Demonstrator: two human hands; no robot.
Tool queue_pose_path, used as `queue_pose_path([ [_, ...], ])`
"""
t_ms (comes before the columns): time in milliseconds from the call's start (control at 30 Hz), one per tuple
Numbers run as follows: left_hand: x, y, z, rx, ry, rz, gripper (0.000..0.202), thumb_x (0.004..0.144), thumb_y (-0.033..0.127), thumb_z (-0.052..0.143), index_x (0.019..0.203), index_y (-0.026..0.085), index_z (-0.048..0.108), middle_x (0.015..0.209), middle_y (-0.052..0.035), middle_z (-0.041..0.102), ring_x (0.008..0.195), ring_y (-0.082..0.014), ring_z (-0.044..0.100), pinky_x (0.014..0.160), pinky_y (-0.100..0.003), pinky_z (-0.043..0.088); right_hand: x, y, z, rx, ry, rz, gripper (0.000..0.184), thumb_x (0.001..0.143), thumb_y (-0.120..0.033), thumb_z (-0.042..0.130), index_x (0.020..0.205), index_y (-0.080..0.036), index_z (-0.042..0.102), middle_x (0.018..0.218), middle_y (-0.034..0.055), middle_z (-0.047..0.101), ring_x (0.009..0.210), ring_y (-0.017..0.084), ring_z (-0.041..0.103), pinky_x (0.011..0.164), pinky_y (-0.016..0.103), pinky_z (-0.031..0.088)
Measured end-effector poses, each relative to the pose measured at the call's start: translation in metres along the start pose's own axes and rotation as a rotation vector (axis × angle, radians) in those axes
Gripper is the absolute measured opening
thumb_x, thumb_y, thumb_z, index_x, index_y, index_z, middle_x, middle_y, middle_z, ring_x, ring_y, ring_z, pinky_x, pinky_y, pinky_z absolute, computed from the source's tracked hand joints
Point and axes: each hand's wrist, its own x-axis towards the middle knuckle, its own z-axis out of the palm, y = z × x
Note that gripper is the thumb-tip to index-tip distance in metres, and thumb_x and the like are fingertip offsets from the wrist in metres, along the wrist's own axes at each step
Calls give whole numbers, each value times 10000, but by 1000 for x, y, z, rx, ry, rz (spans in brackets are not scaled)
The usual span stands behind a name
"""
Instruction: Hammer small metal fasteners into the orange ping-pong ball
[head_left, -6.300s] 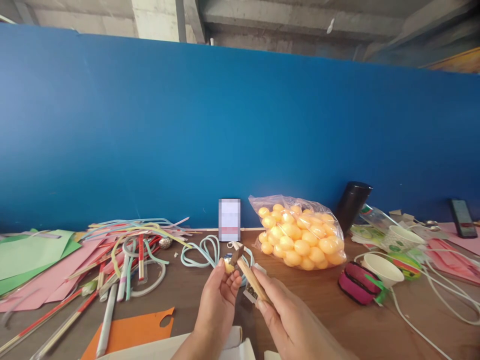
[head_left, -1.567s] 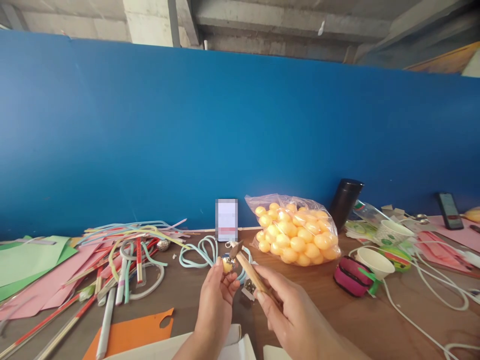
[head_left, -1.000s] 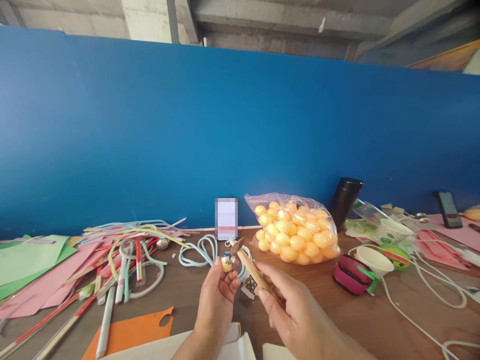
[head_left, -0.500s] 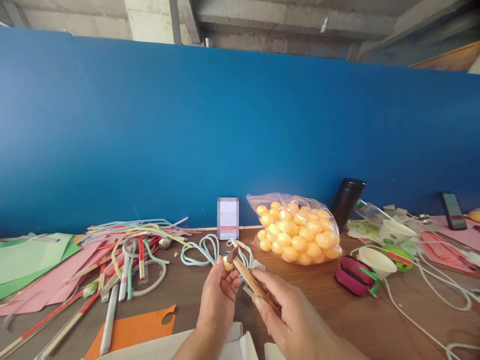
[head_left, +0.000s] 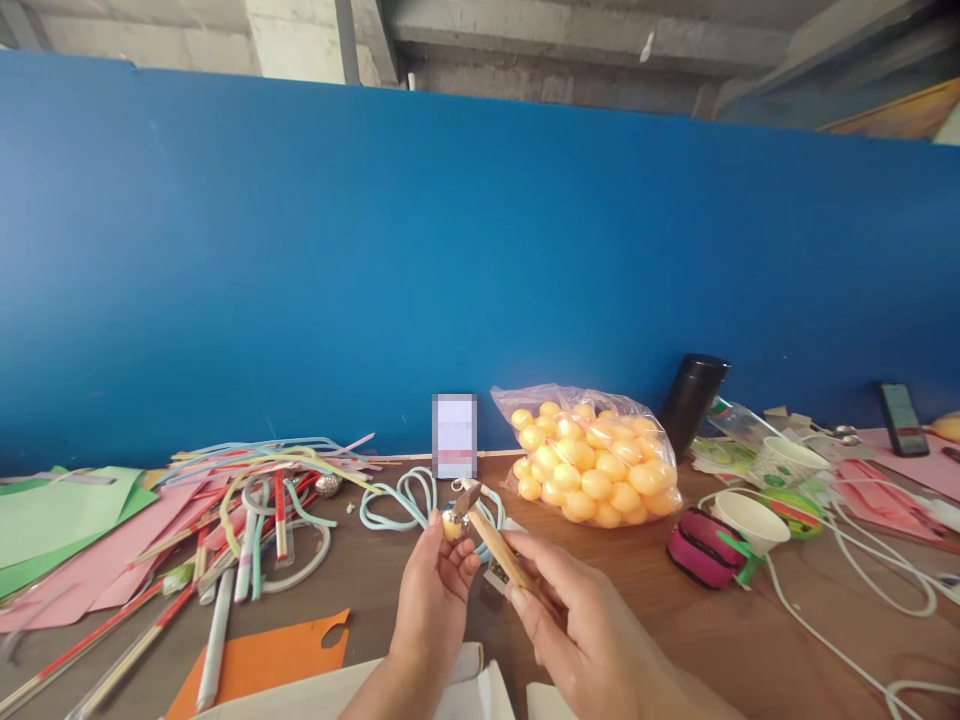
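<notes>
My left hand (head_left: 435, 590) pinches a small round ball (head_left: 453, 525), partly shiny silver and partly yellowish, between thumb and fingers. My right hand (head_left: 577, 620) grips a small hammer by its wooden handle (head_left: 496, 545). The hammer's dark metal head (head_left: 466, 497) is right over the ball; whether they touch, I cannot tell. Behind both hands lies a looped pale-blue cord (head_left: 401, 503). A clear bag of yellow-orange balls (head_left: 592, 470) sits beyond my right hand.
A crumpled silver ball (head_left: 328, 484) lies by a heap of tubes and sticks (head_left: 281, 510) on the left. An orange sheet (head_left: 277, 650) is nearer me. A phone (head_left: 454, 435) leans on the blue partition (head_left: 420, 250). A magenta pouch (head_left: 705, 548), paper cup (head_left: 750, 520) and white cable (head_left: 817, 640) are right.
The hammer head has risen slightly and tilted, and more of the ball's silver side shows. Both hands keep their grips. The whole view has shifted a little.
</notes>
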Motion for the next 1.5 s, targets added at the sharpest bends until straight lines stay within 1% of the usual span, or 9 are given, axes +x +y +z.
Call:
queue_pose_path([
  [200,0,0,1,9,49,9,107,902,169,540,862,103,614,728,-65,658,571,-102,625,514,-202,546,-1,-1,0,6,-6,38,411,899,-216,513,1308,-224,555,1109,104,714,971,256,682,857,359,550],
  [333,-1,-1,1,26,26,10,109,905,184,538,878,111,615,763,-73,665,583,-107,628,517,-212,550,0,-1,0,24,21,13,414,901,-232,516,1312,-209,549,1105,113,711,944,253,683,874,377,544],
  [533,1,-1,1,32,60,17,104,901,191,548,878,118,618,758,-65,657,576,-101,622,507,-200,544,0,-2,0,7,11,34,407,900,-214,515,1305,-217,553,1082,97,721,923,246,691,823,350,558],
  [667,1,-2,0,79,8,20,137,894,233,565,891,111,628,825,-100,676,640,-127,650,549,-223,564,0,-2,-1,6,-7,12,438,890,-177,516,1324,-231,536,1110,93,711,947,239,685,854,347,544],
  [1000,2,-3,1,95,31,25,129,893,237,569,878,120,622,787,-81,668,609,-114,638,527,-210,557,0,0,0,18,-23,-13,470,901,-141,499,1351,-277,486,1114,54,690,970,214,661,884,340,524],
  [1133,1,-3,1,83,57,32,115,888,236,574,878,130,619,771,-66,661,587,-107,630,515,-205,553,1,-2,0,0,-37,26,446,899,-151,496,1335,-242,520,1068,75,713,934,232,679,833,344,547],
  [1267,0,-3,-1,110,6,32,135,876,259,596,890,127,624,810,-77,669,618,-118,642,543,-220,564,0,-4,-1,0,-28,6,471,893,-134,501,1348,-255,502,1122,67,699,976,225,671,859,342,534],
  [1400,0,-2,0,100,61,33,120,878,244,591,869,127,617,748,-53,651,565,-100,615,507,-204,544,0,-3,-1,-41,-43,61,399,904,-151,493,1286,-253,544,1055,56,726,946,241,685,827,355,538],
  [1500,0,-2,1,105,51,21,141,881,262,587,880,124,619,746,-55,650,545,-97,602,484,-202,533,0,-3,-2,-19,-18,47,379,915,-181,496,1291,-217,519,1054,72,725,904,234,693,832,354,535],
])
